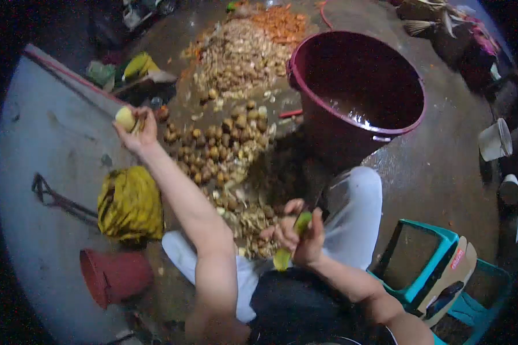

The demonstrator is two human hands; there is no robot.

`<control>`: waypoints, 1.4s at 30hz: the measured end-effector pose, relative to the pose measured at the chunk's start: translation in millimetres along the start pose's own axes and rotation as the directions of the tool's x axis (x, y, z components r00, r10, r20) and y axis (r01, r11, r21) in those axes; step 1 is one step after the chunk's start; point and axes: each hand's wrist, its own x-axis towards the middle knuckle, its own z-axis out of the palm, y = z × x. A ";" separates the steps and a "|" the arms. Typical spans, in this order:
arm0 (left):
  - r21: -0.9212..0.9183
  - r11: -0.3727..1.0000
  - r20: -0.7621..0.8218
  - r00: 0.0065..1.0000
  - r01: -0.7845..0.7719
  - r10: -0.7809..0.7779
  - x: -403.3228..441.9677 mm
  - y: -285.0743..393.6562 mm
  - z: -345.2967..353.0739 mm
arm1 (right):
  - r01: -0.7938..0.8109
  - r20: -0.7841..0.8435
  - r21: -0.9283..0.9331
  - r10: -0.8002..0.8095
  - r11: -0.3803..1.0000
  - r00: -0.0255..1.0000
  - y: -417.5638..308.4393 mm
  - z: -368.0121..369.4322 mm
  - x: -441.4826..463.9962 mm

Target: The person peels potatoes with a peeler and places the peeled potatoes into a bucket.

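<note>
Well, the left hand [142, 131] holds a rounded, pale-yellow vegetable [125, 118]

Two bare arms, one reaching, one folded in.
The bare left arm stretches far forward and out to the left, nearly straight, its bare left hand [136, 127] raised with curled fingers in a grip. The right arm bends at the elbow, forearm angled inward, and the bare right hand [299, 236] closes loosely near the body's front, fingers partly spread.

Right of the right hand [299, 236], which grips something green, stands a teal crate [423, 230]; below the left hand [137, 127], a yellow sack [129, 204] with dark streaks.
</note>
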 end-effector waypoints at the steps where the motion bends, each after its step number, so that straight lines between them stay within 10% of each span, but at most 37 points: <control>1: 0.004 0.999 -0.059 0.997 -0.050 0.050 12.4 -3.1 -12.2 | 0.027 0.034 0.023 -0.027 0.999 0.999 -8.9 -3.3 7.9; 14: -0.230 0.943 -0.488 0.867 -0.240 0.101 -0.5 -33.2 -105.1 | -0.080 0.067 -0.137 0.090 0.987 0.994 26.5 -2.0 -9.5; 29: -0.232 0.948 -0.509 0.858 -0.218 0.072 -6.0 -48.8 -154.0 | -0.355 -0.062 -0.258 0.351 0.899 0.934 27.8 49.5 -57.9; 31: -0.229 0.948 -0.499 0.863 -0.221 0.080 -8.7 -52.0 -160.3 | -0.323 0.256 -0.118 0.343 0.939 0.904 19.2 40.3 -62.9; 34: -0.233 0.944 -0.549 0.833 -0.233 0.070 -15.3 -58.1 -162.4 | -0.291 0.093 -0.139 0.305 0.947 0.948 11.7 27.6 -45.1; 37: 0.115 0.991 -0.559 0.821 -0.066 0.120 -29.5 -82.8 -171.7 | -0.099 0.051 -0.221 0.113 0.970 0.992 -8.7 4.9 -18.3; 42: 0.253 0.832 -0.586 0.763 0.494 -0.275 -99.9 -157.0 -197.6 | 0.237 0.006 -0.277 -0.245 0.931 0.970 -48.2 -44.5 27.6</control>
